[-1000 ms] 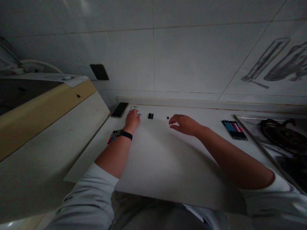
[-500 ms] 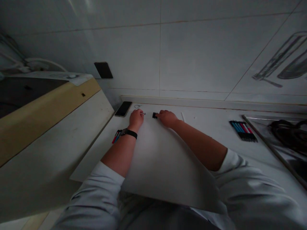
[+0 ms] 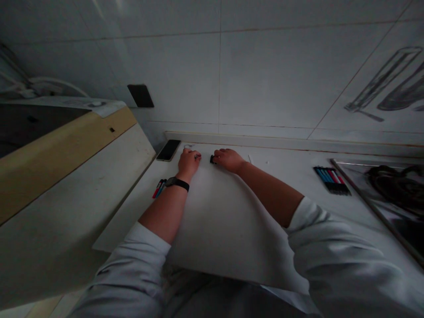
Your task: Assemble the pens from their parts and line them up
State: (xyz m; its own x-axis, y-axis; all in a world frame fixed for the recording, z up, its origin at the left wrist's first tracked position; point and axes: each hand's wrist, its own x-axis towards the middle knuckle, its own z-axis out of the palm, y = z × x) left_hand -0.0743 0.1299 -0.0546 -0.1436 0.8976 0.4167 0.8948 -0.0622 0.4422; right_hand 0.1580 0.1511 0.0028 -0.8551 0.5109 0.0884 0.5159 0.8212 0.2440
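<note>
Pinching a small black clip [image 3: 212, 159] with right hand [image 3: 229, 159], left hand [image 3: 188, 161] curled on tiny silvery piece [image 3: 198, 156], both atop white sheet [image 3: 225, 221].

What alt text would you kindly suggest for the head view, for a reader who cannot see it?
A person's left hand and right hand rest close together at the far edge of a large white sheet, the right touching a small black object. A phone lies to the left, a row of markers to the right.
</note>
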